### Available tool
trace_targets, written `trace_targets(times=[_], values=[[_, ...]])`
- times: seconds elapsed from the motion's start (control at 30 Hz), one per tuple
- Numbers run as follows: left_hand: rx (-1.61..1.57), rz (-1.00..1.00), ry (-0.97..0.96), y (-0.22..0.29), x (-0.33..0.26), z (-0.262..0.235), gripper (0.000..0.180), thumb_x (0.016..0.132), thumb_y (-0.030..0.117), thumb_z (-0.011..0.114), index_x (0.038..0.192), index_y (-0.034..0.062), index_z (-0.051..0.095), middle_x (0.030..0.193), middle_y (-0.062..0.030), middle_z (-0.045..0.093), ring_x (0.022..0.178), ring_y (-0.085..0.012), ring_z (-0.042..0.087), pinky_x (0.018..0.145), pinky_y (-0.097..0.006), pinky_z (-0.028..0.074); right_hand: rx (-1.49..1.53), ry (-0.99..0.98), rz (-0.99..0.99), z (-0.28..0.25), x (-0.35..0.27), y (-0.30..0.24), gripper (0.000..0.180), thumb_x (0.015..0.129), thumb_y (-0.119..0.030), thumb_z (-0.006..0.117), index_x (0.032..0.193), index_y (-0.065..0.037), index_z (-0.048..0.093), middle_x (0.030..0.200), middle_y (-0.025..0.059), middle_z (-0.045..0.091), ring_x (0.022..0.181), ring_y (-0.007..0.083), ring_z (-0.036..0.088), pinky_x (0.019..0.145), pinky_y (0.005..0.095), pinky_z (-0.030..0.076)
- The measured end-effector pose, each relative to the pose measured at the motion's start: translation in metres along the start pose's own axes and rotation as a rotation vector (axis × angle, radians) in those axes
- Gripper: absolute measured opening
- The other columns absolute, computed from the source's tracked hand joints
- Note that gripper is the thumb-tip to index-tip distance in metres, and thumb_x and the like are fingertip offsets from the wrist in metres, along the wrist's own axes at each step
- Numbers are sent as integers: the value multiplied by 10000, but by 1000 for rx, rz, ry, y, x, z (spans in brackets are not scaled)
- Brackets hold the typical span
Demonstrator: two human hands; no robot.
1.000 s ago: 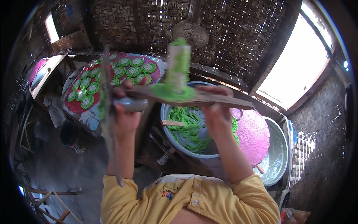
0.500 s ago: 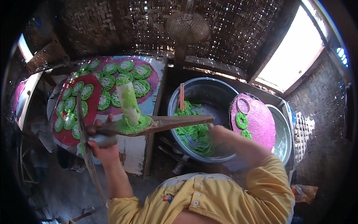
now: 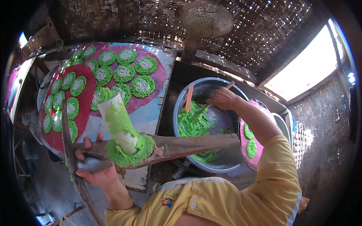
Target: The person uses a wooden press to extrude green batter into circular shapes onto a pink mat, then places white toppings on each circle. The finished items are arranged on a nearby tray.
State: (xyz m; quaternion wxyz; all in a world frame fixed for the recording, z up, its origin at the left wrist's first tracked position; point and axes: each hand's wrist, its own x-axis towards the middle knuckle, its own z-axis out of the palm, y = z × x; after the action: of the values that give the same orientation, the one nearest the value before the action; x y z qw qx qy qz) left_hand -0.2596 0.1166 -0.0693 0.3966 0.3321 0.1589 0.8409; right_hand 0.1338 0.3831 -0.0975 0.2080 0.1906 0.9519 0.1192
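Basin [image 3: 230, 160] open above, wooden bar [image 3: 188, 146] crossing near side

The right hand [image 3: 223, 98] has left the wooden bar [image 3: 188, 146], its fingers [image 3: 213, 101] now wrapped around a stick [image 3: 230, 84] inside the basin [image 3: 176, 120], while the bar's green-smeared tube [image 3: 117, 118] has tipped leftward.

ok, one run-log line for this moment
left hand: holding brown wooden tool bearing green-smeared white cylinder | right hand: gripping brown wooden stick inside round grey-blue basin holding bright-green paste
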Motion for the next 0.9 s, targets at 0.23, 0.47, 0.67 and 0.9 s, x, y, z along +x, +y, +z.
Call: trace_targets(times=[0.23, 0.47, 0.67, 0.9], values=[[84, 34, 46, -3, 1, 8, 401, 769, 502, 665, 958, 180, 518, 1049, -43, 441, 1102, -334, 454, 985, -496, 337, 50, -175, -26, 43, 34, 13, 263, 795, -116, 535, 1051, -164, 577, 892, 54, 638, 877, 235, 635, 691, 379, 510], [89, 129, 267, -10, -1, 15, 429, 735, 520, 678, 905, 195, 453, 1014, -50, 389, 1092, -271, 403, 960, -470, 330, 293, -388, 51, 82, 30, 18, 320, 779, -144, 577, 1097, -181, 569, 858, 81, 657, 876, 268, 640, 723, 396, 505], [43, 138, 192, -9, 2, 12, 427, 740, 513, 671, 901, 187, 448, 1010, -52, 381, 1084, -278, 400, 946, -465, 337, 531, -459, -34, 92, 23, 19, 311, 782, -119, 573, 1088, -172, 564, 865, 108, 650, 855, 312, 626, 718, 417, 496], [138, 246, 420, -12, 3, 13, 490, 679, 537, 734, 859, 191, 437, 980, -54, 366, 1003, -251, 418, 939, -442, 348, 476, -543, -204, 120, 23, 6, 394, 785, -95, 568, 1166, -190, 566, 912, 89, 661, 882, 287, 628, 747, 405, 493]])
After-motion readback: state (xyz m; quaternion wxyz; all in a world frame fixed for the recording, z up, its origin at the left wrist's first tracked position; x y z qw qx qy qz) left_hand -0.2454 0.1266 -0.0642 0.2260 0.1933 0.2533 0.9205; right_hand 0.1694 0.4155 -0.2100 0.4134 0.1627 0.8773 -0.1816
